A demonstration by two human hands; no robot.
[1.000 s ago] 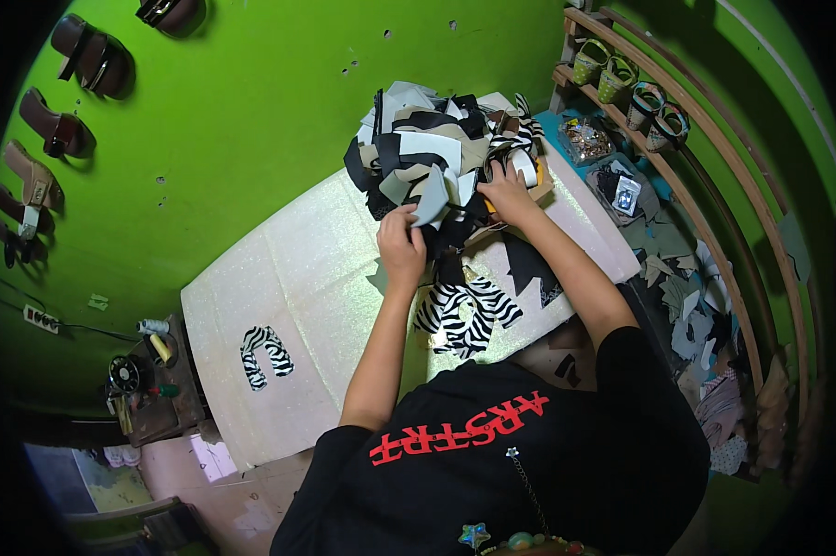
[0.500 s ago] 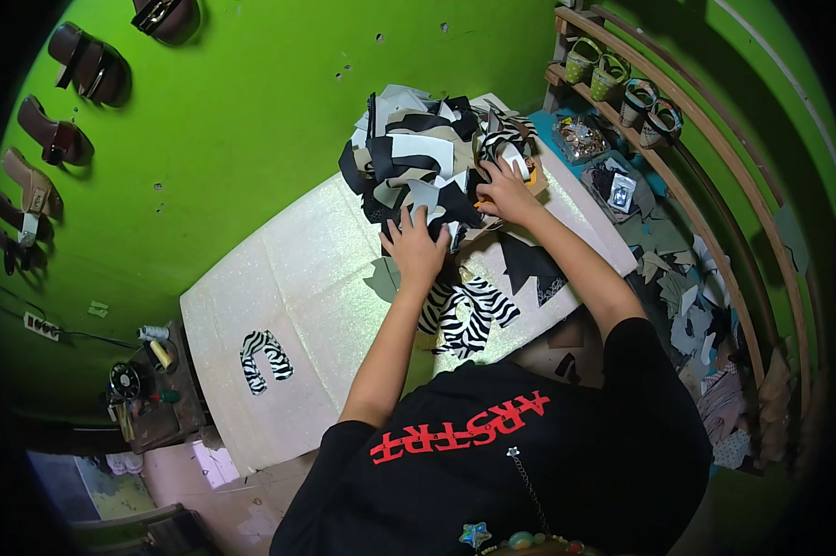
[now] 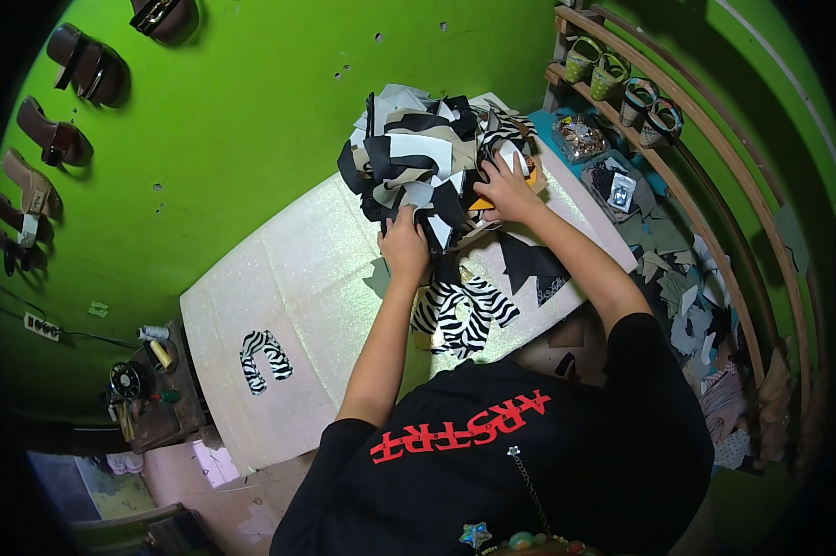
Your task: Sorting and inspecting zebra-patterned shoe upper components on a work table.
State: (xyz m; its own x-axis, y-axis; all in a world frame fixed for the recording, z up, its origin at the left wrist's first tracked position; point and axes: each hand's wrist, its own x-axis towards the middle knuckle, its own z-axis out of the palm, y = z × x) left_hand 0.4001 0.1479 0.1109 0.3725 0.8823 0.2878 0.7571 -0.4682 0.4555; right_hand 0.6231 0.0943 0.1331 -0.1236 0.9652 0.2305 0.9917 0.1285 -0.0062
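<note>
A tall heap of material scraps, in black, white, grey, beige and zebra stripe, stands at the far end of the pale table. Into the front left of the heap presses my left hand, its fingers together and closed on scraps there. At the heap's right side my right hand grips more scraps, its fingertips partly hidden. An orange-yellow piece shows by its thumb. Nearer me lie zebra-striped cut pieces, and black scraps rest to their right. Another zebra-striped cut piece lies apart at the left.
The table has a pale, shiny cover. Sandals hang on the green wall at the left. Small baskets sit on a wooden rack at the right, above scattered scraps. A machine with a black wheel stands at the lower left.
My left hand has shifted slightly left, and its spread fingers have drawn together on the heap. More of the orange-yellow piece shows beside my right hand.
</note>
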